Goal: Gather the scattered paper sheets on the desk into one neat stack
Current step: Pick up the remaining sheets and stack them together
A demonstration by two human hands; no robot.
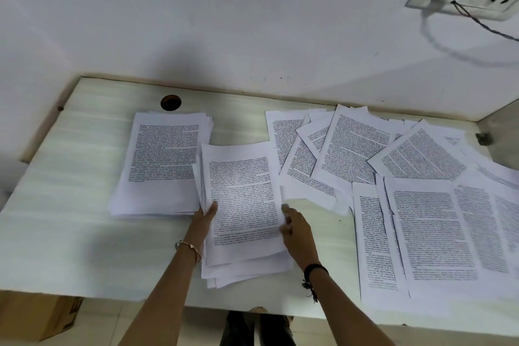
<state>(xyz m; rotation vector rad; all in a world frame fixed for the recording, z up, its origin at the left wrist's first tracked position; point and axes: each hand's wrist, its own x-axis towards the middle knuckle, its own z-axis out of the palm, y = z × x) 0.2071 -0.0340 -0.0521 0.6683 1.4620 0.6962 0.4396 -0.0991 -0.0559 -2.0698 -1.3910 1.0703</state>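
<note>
I see the left hand [206, 213] and right hand [297, 229] each gripping 1 side edge of the paper bundle [241, 199] at mid-desk [70, 233], just right of the stack [163, 160], scattered sheets [393, 163] lying farther right.

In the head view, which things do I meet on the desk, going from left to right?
First the neat stack, then the left hand, the held bundle of sheets, the right hand, the scattered sheets.

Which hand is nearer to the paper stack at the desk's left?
Left. The left hand is beside the stack at its near right corner; the right hand is beyond the held sheets.
</note>
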